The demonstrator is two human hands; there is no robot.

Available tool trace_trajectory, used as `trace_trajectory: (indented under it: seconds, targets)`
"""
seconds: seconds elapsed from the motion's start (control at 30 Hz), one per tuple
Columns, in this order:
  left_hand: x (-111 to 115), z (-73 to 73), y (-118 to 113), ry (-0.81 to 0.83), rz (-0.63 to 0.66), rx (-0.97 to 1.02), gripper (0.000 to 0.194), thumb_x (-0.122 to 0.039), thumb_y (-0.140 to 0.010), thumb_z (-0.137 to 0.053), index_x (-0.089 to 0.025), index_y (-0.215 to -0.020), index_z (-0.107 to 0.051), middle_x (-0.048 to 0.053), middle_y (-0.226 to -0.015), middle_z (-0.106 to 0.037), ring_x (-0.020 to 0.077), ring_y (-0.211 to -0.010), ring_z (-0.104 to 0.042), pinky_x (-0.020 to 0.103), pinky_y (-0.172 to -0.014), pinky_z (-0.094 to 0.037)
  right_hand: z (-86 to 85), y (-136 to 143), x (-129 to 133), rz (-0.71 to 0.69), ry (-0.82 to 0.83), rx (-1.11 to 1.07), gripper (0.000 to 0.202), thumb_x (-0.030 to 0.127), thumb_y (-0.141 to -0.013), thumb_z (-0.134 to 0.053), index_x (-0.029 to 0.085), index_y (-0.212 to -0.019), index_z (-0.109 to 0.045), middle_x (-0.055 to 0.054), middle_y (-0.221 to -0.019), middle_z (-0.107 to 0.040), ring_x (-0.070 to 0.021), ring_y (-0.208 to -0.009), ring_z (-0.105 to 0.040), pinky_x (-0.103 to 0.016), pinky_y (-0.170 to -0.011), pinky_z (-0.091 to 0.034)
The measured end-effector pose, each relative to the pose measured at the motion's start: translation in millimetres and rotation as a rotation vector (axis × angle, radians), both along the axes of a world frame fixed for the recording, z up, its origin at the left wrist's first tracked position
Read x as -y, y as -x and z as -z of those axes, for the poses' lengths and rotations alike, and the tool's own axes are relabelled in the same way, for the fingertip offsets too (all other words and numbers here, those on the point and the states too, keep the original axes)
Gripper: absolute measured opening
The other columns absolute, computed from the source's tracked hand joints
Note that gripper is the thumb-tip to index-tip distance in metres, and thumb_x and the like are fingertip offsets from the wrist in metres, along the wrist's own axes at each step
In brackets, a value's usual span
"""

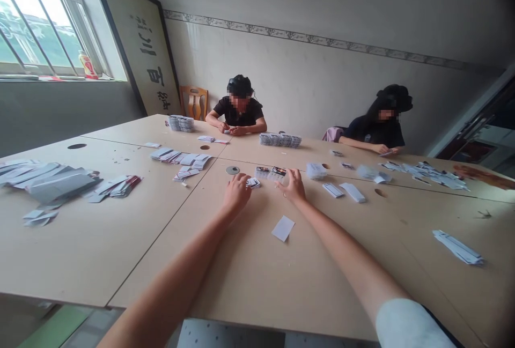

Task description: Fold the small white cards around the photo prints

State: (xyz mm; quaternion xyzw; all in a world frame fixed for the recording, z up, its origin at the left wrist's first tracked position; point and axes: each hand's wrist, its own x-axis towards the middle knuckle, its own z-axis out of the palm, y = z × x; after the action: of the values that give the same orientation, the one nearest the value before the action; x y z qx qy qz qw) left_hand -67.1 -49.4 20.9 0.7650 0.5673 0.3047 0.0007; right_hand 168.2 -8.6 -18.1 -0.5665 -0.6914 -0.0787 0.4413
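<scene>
Where the barred window [36,21] is, far left: a red-and-white bottle [87,65] just beside it.
Left table end: a large heap of pale slips [60,179], a smaller pile [120,187] next to it.
Folded slips: a row [181,158] on the table [132,219].
Far edge: a white bundle [181,123], then a first co-worker [245,112] in black, head bowed.
Left hand [237,193]: fingers bent, beside a printed card pack [253,182]; whether they pinch it, I cannot tell.
Cases: a left case [263,171] and a right case [277,173], side by side on the table between the hands.
White sheet [284,228]: flat, nearer the wearer.
Right hand [293,186]: thumb and fingers parted around the right case's end; whether they press it, I cannot tell.
Right side: a clear stack [316,171], a second co-worker [374,132], scattered strips [430,175], a strip pile [458,247].
</scene>
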Motion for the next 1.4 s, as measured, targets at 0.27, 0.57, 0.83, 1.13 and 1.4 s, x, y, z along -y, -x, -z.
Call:
trace_trajectory:
  seconds: [0.27,0.57,0.83,1.13,1.4]
  targets:
    - [-16,13.8,12,0.095,-0.102,-0.072,0.039,-0.026,-0.088,-0.050,-0.019,-0.126,-0.056,0.011,-0.138,-0.051,0.0265,-0.129,-0.044,0.042,-0.107,-0.035,-5.5,15,-31,-0.024,0.055,0.149,0.055,0.049,-0.080,-0.062,0.016,-0.123,-0.056,-0.014,-0.123,-0.053,-0.0281,-0.114,-0.050,-0.039,-0.096,-0.043]
    - [-16,16.1,10,0.161,-0.029,-0.089,0.033,-0.025,-0.088,-0.046,-0.022,-0.115,-0.066,0.009,-0.132,-0.058,0.0251,-0.125,-0.048,0.042,-0.109,-0.031,0.1,17,-46,-0.049,0.153,0.256,0.063,0.058,-0.083,-0.056,0.021,-0.134,-0.051,-0.011,-0.140,-0.046,-0.0275,-0.126,-0.043,-0.039,-0.102,-0.039]
    - [-20,17.5,13,0.142,0.018,-0.057,0.034,-0.023,-0.087,-0.045,-0.020,-0.111,-0.069,0.009,-0.117,-0.065,0.0245,-0.112,-0.054,0.037,-0.103,-0.035,-0.7,19,-46,0.025,0.324,0.298,0.072,0.062,-0.088,-0.044,0.032,-0.150,-0.023,-0.009,-0.158,-0.022,-0.0345,-0.138,-0.028,-0.053,-0.103,-0.035]
    - [-16,12.0,11,0.144,-0.009,-0.156,0.031,-0.020,-0.087,-0.046,-0.023,-0.106,-0.070,0.011,-0.110,-0.067,0.0278,-0.114,-0.053,0.050,-0.106,-0.029,-0.3,20,-44,0.054,0.255,0.248,0.065,0.055,-0.090,-0.044,0.032,-0.149,-0.027,-0.009,-0.159,-0.015,-0.0306,-0.144,-0.021,-0.047,-0.103,-0.038]
    - [-12,3.4,9,0.170,-0.013,-0.162,0.031,-0.019,-0.086,-0.046,-0.022,-0.103,-0.071,0.010,-0.108,-0.068,0.0255,-0.109,-0.058,0.041,-0.099,-0.038,-2.0,21,-33,0.272,0.264,0.135,0.064,0.038,-0.091,-0.046,0.017,-0.149,-0.028,-0.015,-0.159,-0.010,-0.0324,-0.146,-0.012,-0.053,-0.103,-0.036]
